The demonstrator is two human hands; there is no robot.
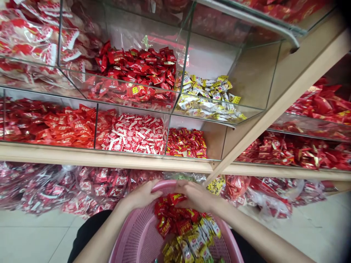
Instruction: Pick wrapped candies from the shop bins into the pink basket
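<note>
A pink plastic basket (134, 233) with mesh walls sits between my knees. My left hand (142, 194) grips its far left rim, fingers closed over the edge. Inside the far part of the basket, my right hand (196, 195) curls round red-wrapped candies (175, 198); its fingertips are partly hidden. More red candies with yellow lettering (164, 225) lie below both hands. Nearer to me is a heap of white-and-yellow wrapped candies (196, 243), with some gold-green wrappers beside them at the bottom.
Glass-fronted shelf bins stand ahead: red candies (187, 142), red-and-white packets (138, 134), white-and-yellow candies (210, 95) and larger red packets (142, 71). A wooden post (274, 109) slants at right. Plastic bags of candies (104, 182) lie under the wooden shelf edge (109, 157).
</note>
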